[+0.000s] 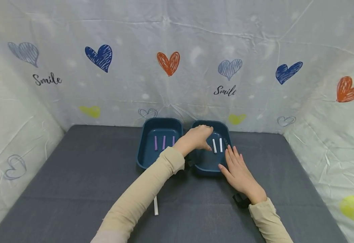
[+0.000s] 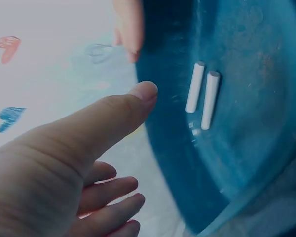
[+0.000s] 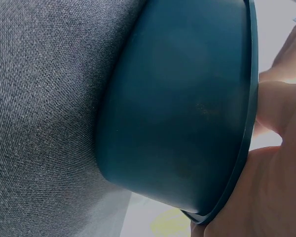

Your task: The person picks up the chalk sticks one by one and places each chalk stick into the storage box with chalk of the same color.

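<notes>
Two white chalk sticks (image 1: 214, 146) lie side by side in the right blue tray (image 1: 207, 171); the left wrist view shows this white pair (image 2: 210, 101) too. My left hand (image 1: 197, 136) is over that tray's left side, thumb out and fingers loosely bent, holding nothing. At the tray's right rim, my right hand (image 1: 240, 173) rests with its fingers extended. The right wrist view shows the tray's outer wall (image 3: 177, 108) beside that hand. Purple chalk sticks (image 1: 164, 142) lie in the left blue tray (image 1: 140, 155), which my left forearm partly covers.
Another white stick (image 1: 156, 206) lies on the grey cloth-covered table (image 1: 74, 189), its upper end hidden by my left sleeve. Behind both trays hangs a pale curtain (image 1: 128, 84) printed with hearts. Dark wrist straps (image 1: 241, 200) show near the sleeves.
</notes>
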`<state>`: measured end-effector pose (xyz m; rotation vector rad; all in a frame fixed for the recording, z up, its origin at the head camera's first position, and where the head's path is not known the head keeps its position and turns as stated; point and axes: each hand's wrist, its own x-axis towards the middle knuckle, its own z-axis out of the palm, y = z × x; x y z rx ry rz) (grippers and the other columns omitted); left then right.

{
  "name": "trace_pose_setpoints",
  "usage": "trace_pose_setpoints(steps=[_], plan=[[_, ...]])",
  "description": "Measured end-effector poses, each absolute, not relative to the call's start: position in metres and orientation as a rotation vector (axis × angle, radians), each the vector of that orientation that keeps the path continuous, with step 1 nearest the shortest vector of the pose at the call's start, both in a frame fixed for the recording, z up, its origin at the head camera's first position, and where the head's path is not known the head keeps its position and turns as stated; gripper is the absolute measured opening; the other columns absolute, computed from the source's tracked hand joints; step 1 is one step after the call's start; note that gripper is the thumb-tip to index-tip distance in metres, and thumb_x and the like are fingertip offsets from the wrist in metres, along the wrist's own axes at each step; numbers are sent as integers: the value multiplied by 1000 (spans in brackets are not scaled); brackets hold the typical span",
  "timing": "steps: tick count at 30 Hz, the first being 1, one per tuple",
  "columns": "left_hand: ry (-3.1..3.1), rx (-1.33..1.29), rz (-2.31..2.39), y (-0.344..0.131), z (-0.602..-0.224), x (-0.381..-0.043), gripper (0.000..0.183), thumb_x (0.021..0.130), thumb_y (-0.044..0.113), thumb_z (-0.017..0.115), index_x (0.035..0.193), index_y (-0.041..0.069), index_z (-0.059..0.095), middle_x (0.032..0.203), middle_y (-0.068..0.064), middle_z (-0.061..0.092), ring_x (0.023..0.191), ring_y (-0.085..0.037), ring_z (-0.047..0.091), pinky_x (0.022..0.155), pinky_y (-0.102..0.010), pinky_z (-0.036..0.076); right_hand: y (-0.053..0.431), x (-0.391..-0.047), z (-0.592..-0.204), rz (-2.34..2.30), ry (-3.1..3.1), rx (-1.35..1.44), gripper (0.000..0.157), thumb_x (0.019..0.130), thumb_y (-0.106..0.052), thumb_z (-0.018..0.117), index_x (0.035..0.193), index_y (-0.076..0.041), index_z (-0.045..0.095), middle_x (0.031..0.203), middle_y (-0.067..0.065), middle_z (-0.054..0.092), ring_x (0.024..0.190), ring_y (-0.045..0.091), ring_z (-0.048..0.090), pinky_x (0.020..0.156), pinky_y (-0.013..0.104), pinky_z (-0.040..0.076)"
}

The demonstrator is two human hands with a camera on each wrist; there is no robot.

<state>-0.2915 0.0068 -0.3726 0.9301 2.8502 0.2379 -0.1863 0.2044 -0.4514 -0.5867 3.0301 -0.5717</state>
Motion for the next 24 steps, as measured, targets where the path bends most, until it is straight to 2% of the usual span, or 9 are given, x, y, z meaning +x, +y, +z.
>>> trace_pose_setpoints(steps=[5,11,16,24], plan=[[2879,936,235,-15,-357,-273,92,84,43,79,154,4,33,158,-14,34,144,-30,34,110,-44,38,203,-186,-451,-576,3035,-590,75,106,-45,39,153,9,18,164,22,7,151,37,-2,116,62,8],[2874,942,304,-45,-349,-244,94,83,45,79,156,9,32,160,-10,32,143,-29,36,109,-46,39,204,-184,-452,-580,3035,-593,75,106,-46,37,154,8,17,164,21,5,151,37,-3,117,61,7],[2884,985,395,-70,-351,-216,91,81,43,82,154,9,37,157,-11,37,140,-30,41,109,-48,40,205,-183,-452,-600,3022,-601,76,107,-47,36,154,8,15,164,20,2,151,36,-5,117,61,5],[2954,1138,553,-104,-358,-170,73,81,36,83,142,7,55,143,-11,54,129,-28,53,95,-43,52,204,-182,-450,-607,3027,-605,76,106,-47,37,154,8,15,164,20,4,151,37,-3,117,61,6]])
